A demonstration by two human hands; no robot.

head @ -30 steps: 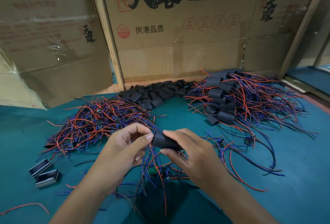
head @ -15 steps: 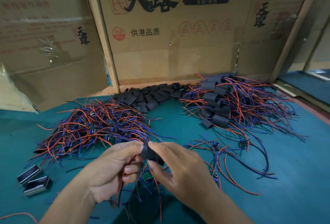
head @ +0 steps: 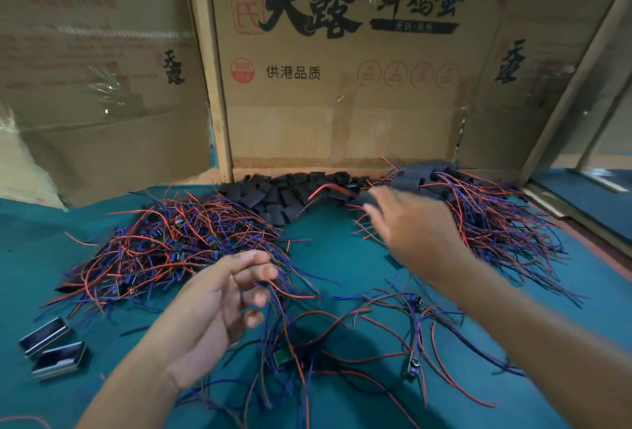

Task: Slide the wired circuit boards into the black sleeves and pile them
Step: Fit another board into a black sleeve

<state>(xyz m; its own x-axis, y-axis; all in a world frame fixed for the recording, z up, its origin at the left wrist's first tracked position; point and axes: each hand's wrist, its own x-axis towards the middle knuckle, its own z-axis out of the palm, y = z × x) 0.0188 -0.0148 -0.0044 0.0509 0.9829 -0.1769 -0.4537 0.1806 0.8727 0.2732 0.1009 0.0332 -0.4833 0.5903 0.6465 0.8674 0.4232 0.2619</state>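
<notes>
Right now the right hand (head: 413, 226) is stretched far out over the green worktop (head: 342, 257), at the near edge of the finished pile (head: 478, 209) of sleeved boards with their red and blue wires; it's badly blurred, something dark shows at its fingertips and a red wire sits just past them, but I cannot tell whether it grips anything. Closer in, the left hand (head: 222, 295) hangs above the worktop with fingers loosely curled, thin wires running between them, thumb and forefinger close together as if pinching a strand, though the blur makes that hard to confirm. Below it lies a loose tangle of wires with a small green circuit board (head: 283, 356) among them, resting on the worktop. Over to the left sprawls the big heap of unsleeved wired boards (head: 178, 250), and at the back, between the two piles, a scatter of empty black sleeves (head: 284, 196) against the cardboard box (head: 342, 86) with bold black printing. Down at the near left edge, two small metal-edged cases (head: 51, 346) lie side by side, well apart from the wires
</notes>
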